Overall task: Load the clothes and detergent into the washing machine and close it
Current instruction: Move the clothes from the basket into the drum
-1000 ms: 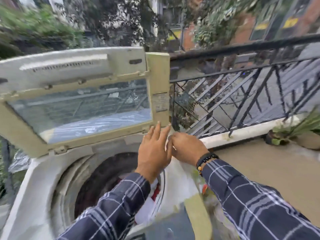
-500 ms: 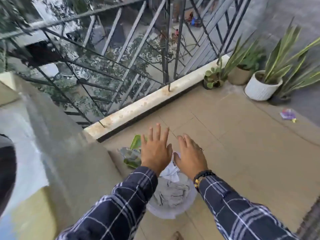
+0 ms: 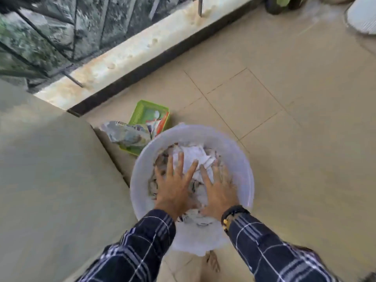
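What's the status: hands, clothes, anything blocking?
Left hand and right hand open, fingers spread on the crumpled white clothes in the round white plastic tub. Nothing gripped yet. Green plastic basket behind tub, not blocking.

I am out on the balcony of a home. Beige floor tiles (image 3: 284, 139) run up to a stained low kerb (image 3: 126, 58) that carries a black metal railing (image 3: 40, 37), with greenery blurred beyond it. A white plant pot (image 3: 364, 17) sits in the far right corner, and a washing tub (image 3: 242, 159) stands on the floor.
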